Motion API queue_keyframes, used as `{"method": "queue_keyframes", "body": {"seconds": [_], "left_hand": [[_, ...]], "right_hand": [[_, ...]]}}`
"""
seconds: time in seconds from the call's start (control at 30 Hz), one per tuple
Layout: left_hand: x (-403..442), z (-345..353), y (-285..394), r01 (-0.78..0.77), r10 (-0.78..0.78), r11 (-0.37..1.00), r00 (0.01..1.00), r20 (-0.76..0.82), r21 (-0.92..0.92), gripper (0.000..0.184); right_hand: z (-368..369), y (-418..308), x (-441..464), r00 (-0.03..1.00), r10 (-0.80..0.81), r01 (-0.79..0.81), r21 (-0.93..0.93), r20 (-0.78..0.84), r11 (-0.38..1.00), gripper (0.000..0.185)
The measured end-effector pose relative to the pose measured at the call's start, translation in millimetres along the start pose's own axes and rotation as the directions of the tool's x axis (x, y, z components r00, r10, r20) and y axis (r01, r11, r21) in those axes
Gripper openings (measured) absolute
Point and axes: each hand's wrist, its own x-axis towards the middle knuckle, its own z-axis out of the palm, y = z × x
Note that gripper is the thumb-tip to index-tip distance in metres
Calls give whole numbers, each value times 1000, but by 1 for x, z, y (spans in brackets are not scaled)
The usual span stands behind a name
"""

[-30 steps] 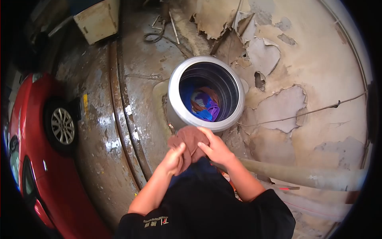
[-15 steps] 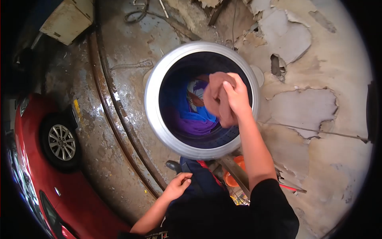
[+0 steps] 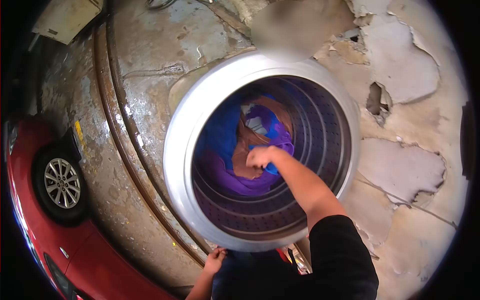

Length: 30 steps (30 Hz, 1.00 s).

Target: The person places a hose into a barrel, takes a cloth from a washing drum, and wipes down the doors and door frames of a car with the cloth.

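Down inside a perforated metal drum [image 3: 320, 165] with a broad silver rim [image 3: 176, 160], my right hand [image 3: 260, 157] is closed on brown cloth [image 3: 245, 167]. Blue cloth [image 3: 220, 132] and purple cloth [image 3: 237, 185] lie bunched around it. A paler piece of fabric shows among the folds near the top of the heap. My left hand [image 3: 216, 259] is low in the view, just outside the near rim, with its fingers curled. Whatever those fingers may hold is too small to make out.
A red car [image 3: 75, 245] stands on the left. Dark rails [image 3: 135, 150] curve along the wet, worn floor beside the drum. Flaking wall [image 3: 400, 165] runs close on the right. A pale metal box [image 3: 70, 17] is at the upper left.
My right hand, which held a brown cloth above the drum opening, has gone down into the heap. My view has moved closer to the drum. My left hand appears nearer the rim.
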Motion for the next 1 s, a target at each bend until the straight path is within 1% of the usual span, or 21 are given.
{"method": "queue_keyframes", "body": {"seconds": [0.03, 0.07, 0.1, 0.17, 0.2, 0.23, 0.27, 0.3, 0.33, 0.4, 0.43, 0.47, 0.5, 0.57, 0.63, 0.7, 0.73, 0.83, 0.9, 0.97, 1.0], "left_hand": [[6, -2, -9, 64, -65, 996, 998, -16, -65, 20], [8, -3, -15, 123, -127, 991, 990, -64, -60, 19], [4, -4, -18, 188, -193, 981, 975, -109, -55, 18], [-1, -1, -35, 241, -277, 950, 944, -178, -198, 23], [-4, -8, -55, 163, -161, 987, 974, -158, -2, 24], [-4, -14, -76, 67, -48, 979, 993, -106, 192, 25], [0, -10, -96, 64, -45, 980, 993, -106, 188, 25], [1, -5, -113, 109, -138, 981, 973, -187, -158, 26], [-5, 1, -123, 118, -256, 864, 940, -225, -490, 27], [-7, -8, -114, 148, -238, 879, 960, -149, -453, 29], [-8, -11, -109, 181, -231, 898, 970, -78, -401, 30], [-9, -9, -96, 184, -244, 870, 967, -74, -457, 27], [-11, -9, -88, 182, -231, 893, 970, -72, -411, 29], [-15, -6, -68, 107, -155, 912, 984, -91, -396, 31], [-21, -6, -49, 25, -57, 912, 996, -66, -410, 31], [-33, -6, -43, -17, -3, 931, 999, -53, -364, 30], [-34, -7, -37, -46, 28, 923, 998, -54, -381, 30], [-52, -15, -34, -155, 149, 918, 988, -43, -365, 27], [-66, -22, -28, -211, 225, 905, 974, -7, -370, 27], [-95, -26, -3, -284, 328, 871, 944, 43, -401, 28], [-112, -26, 14, -330, 402, 846, 910, 97, -418, 28]], "right_hand": [[-21, 46, 52, 963, -224, 219, -53, -151, 974, 20], [-43, 56, 81, 896, -186, -75, -552, -402, 831, 25], [-62, 40, 59, 790, 22, -242, -280, -612, 929, 24], [-90, 77, 116, 468, 38, -345, -142, -883, 928, 23], [-84, 82, 135, 485, 43, -340, -143, -873, 930, 23], [-78, 86, 148, 322, 57, -321, -53, -945, 945, 23], [-82, 85, 154, 134, 68, -287, 27, -989, 957, 24], [-79, 79, 152, 378, 224, -371, 74, -898, 926, 27], [-66, 75, 142, 575, 380, -465, 92, -725, 880, 30], [-22, 107, 163, 712, 259, -405, -80, -653, 911, 32], [-9, 87, 131, 709, 258, -410, -86, -656, 908, 33], [0, 62, 95, 707, 257, -415, -93, -659, 905, 34], [0, 58, 72, 697, 246, -419, -104, -674, 902, 34], [-11, 52, 14, 682, 93, -127, 8, -725, 992, 33], [-26, 21, -63, 723, 165, 16, 256, -671, 967, 30], [-19, -1, -135, 645, 12, 241, 218, -764, 946, 21], [-13, -18, -175, 610, 14, 355, 289, -792, 889, 18], [47, -82, -304, 467, 20, 686, 376, -884, 623, 17], [98, -119, -380, 303, -219, 883, 187, -928, 431, 24], [166, -156, -440, 79, -331, 978, 9, -940, 209, 31], [199, -164, -463, 14, -407, 983, -61, -913, 171, 36]]}}
